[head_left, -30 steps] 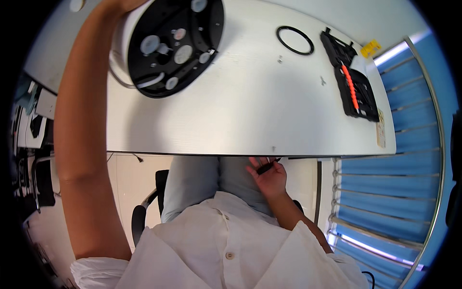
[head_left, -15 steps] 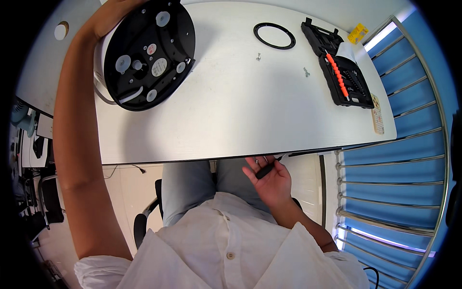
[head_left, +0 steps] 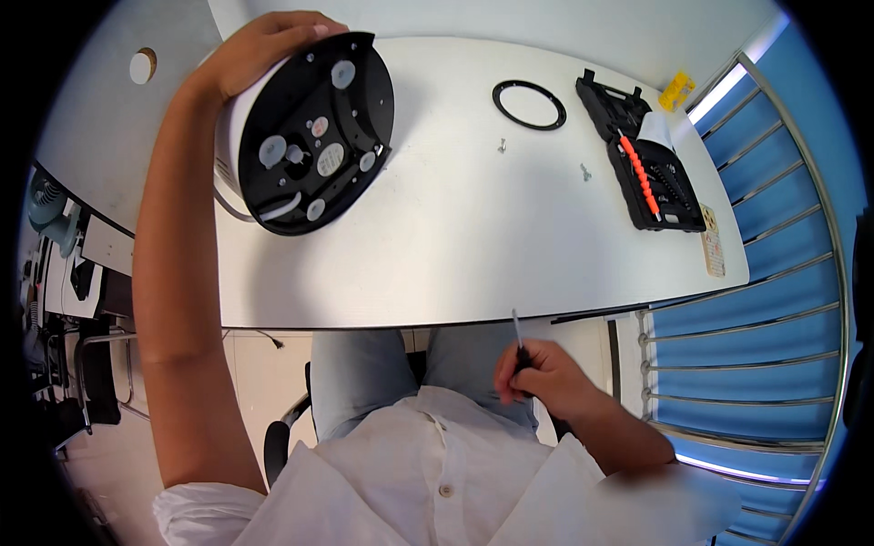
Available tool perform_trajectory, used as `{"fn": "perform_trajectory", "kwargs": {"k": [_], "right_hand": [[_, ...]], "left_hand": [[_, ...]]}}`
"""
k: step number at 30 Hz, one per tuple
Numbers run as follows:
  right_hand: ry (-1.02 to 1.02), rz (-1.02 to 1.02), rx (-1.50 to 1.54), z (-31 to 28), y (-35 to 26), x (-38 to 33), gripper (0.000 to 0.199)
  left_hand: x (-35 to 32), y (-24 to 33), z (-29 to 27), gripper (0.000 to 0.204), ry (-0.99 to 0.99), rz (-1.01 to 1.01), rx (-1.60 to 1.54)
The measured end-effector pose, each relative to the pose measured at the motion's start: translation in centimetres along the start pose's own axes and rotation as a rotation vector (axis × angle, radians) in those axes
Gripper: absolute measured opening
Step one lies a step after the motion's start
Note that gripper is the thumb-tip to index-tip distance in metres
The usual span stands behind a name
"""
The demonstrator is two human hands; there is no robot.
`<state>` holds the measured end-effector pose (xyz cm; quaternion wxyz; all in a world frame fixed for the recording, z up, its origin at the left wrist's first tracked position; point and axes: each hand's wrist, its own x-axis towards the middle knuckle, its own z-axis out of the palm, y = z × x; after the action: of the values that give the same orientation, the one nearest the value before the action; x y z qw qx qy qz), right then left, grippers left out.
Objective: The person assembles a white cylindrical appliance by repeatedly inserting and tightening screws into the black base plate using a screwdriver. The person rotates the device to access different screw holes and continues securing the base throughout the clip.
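A white appliance with an oval black underside [head_left: 355, 105] leans on its side at the table's left. Several suction feet, small screws and two round labels show on that underside. My left hand [head_left: 264, 50] grips the appliance's upper edge from behind; some fingers are hidden. Below the table's front edge, my right hand [head_left: 560, 378] is closed round the dark handle of a screwdriver [head_left: 522, 350]. Its thin metal shaft points up toward the table edge, apart from the appliance.
On the white table [head_left: 437, 255] lie a black ring [head_left: 496, 98], small screws [head_left: 502, 146] and more screws [head_left: 585, 171]. An open black tool case [head_left: 669, 218] holds an orange flexible shaft [head_left: 639, 173]. Beyond are a remote control [head_left: 713, 241], a yellow item [head_left: 676, 91] and a metal railing [head_left: 783, 366].
My right hand has drawn back from under the table edge and turned over; its fingers, loosely open round the screwdriver before, are closed on it. The whole view has shifted slightly.
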<state>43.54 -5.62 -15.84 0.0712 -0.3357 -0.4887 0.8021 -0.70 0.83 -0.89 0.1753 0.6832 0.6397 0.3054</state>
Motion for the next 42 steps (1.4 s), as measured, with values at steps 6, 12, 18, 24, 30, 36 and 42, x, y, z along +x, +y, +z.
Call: {"fn": "perform_trajectory", "kwargs": {"k": [6,12,18,24,30,36,42], "right_hand": [[0.427,-0.513,-0.877,-1.7,-8.5,9.4,0.006],[0.669,-0.642,-1.395,-5.0,-11.2,19.3,0.005],[0.626,-0.755,-1.576,-5.1,-10.7,21.2,0.009],[0.620,-0.705,-1.470,-5.3,-11.3,21.0,0.012],[0.478,-0.745,-0.870,-0.7,-16.2,17.6,0.020],[0.539,-1.146,-1.274,5.3,-17.7,17.3,0.025],[0.698,-1.146,-1.310,6.5,-17.8,17.1,0.015]], "left_hand": [[-0.4,-0.3,-0.4,0.037,0.016,0.039,0.065],[-0.4,-0.4,-0.3,0.041,0.090,0.082,0.127],[-1.2,1.2,0.0,0.040,0.104,-0.021,0.111],[-0.8,1.2,-0.1,0.040,0.087,-0.028,0.118],[-0.1,0.7,0.1,0.040,0.083,-0.042,0.079],[0.2,0.9,-0.1,0.041,0.062,-0.075,0.075],[0.3,1.3,0.0,0.041,0.071,-0.064,0.135]]}}
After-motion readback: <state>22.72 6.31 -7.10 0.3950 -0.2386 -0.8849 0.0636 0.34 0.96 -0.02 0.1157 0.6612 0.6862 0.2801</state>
